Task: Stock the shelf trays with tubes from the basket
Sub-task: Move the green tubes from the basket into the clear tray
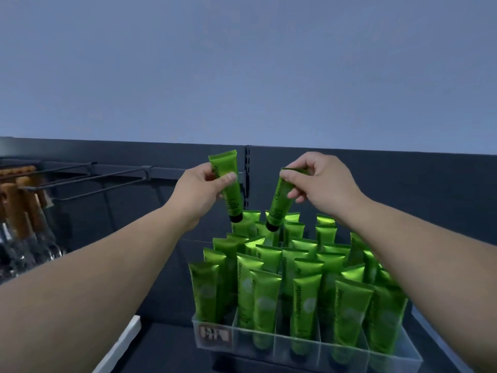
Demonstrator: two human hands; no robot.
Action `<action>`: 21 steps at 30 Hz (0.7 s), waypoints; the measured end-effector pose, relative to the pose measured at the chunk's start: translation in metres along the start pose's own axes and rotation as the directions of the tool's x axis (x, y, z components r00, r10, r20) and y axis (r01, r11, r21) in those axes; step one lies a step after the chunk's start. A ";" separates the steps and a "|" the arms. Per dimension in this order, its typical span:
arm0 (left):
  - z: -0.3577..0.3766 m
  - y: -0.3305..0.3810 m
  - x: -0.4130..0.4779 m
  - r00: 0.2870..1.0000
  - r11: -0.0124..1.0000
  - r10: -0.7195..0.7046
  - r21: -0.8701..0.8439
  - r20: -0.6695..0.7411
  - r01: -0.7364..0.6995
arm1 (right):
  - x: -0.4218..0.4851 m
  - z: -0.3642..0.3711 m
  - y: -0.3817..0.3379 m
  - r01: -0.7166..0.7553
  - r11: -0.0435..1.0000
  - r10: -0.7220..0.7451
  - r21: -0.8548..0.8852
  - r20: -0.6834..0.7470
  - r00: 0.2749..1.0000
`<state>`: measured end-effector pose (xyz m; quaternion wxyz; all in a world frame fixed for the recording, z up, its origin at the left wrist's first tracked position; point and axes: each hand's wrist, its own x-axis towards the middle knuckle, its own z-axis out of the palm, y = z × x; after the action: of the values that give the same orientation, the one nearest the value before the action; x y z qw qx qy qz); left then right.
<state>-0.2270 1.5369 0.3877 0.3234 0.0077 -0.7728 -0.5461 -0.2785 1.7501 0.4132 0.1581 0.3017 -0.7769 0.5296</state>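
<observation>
Each hand's grip, left hand [208, 184] and right hand [321, 181], is clamped on one green plastic tube, left tube [228, 184] and right tube [279, 204], cap down above the clear compartmented tray [347, 352]'s far end.

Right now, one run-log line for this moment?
left hand: holds tube | right hand: holds second tube | both cap-down over back of clear tray
</observation>
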 end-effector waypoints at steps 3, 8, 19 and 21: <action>-0.010 -0.019 0.016 0.992 1.000 -0.024 0.011 0.126 0.023 | 0.009 0.021 0.006 -0.115 0.990 0.119 -0.076 0.050 0.992; -0.014 -0.047 0.029 0.942 0.998 -0.066 0.021 0.328 0.062 | 0.018 0.042 0.019 -0.279 0.956 0.285 -0.088 0.062 0.957; -0.004 -0.084 0.033 0.784 0.985 -0.147 0.013 0.603 0.174 | 0.011 0.061 0.034 -0.468 0.880 0.473 -0.082 0.072 0.878; -0.002 -0.088 0.033 0.766 0.981 -0.163 0.018 0.622 0.194 | 0.011 0.062 0.034 -0.474 0.877 0.479 -0.075 0.066 0.876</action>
<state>-0.2819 1.4875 0.3293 -0.0021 -0.1067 -0.8185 -0.5646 -0.3041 1.6984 0.3712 -0.0007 0.1183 -0.8476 0.5172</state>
